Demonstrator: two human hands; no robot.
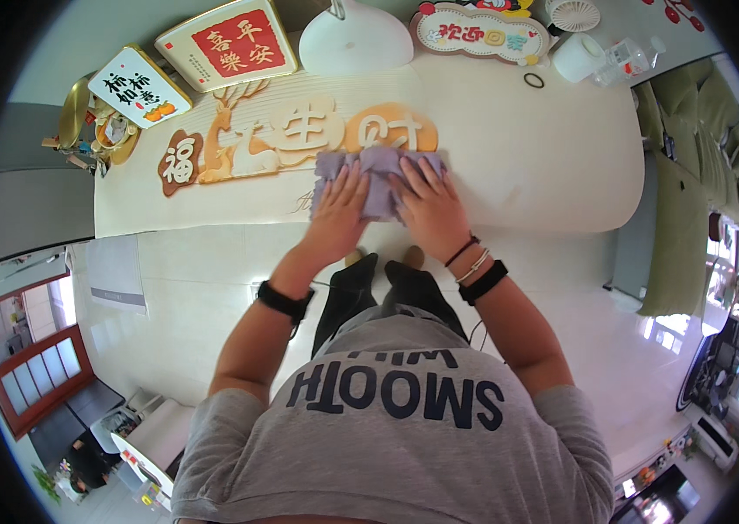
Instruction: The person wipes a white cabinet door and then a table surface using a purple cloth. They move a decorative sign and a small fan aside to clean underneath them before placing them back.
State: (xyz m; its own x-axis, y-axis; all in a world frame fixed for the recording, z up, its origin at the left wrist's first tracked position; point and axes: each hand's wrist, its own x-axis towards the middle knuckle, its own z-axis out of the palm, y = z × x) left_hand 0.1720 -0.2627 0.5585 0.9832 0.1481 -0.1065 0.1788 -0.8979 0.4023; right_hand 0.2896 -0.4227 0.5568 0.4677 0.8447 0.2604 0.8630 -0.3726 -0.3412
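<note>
A purple cloth (379, 187) lies rumpled near the front edge of a long table with a cream cover (526, 170). My left hand (338, 216) holds the cloth's left part down, fingers stretched forward over it. On its right part rests my right hand (436, 213), fingertips pressed on the fabric and fingers slightly spread. Just beyond the cloth, the cover bears a printed orange deer (219, 141) and large characters. The cloth hides part of this print.
Along the back stand two framed signs (235, 42) (140, 88), a white rounded object (356, 39) and a scalloped plaque (480, 33). At right are a white roll (579, 57), a plastic bottle (628, 60), a small fan (573, 14) and a dark ring (533, 80). A cluttered gold holder (114, 131) stands left.
</note>
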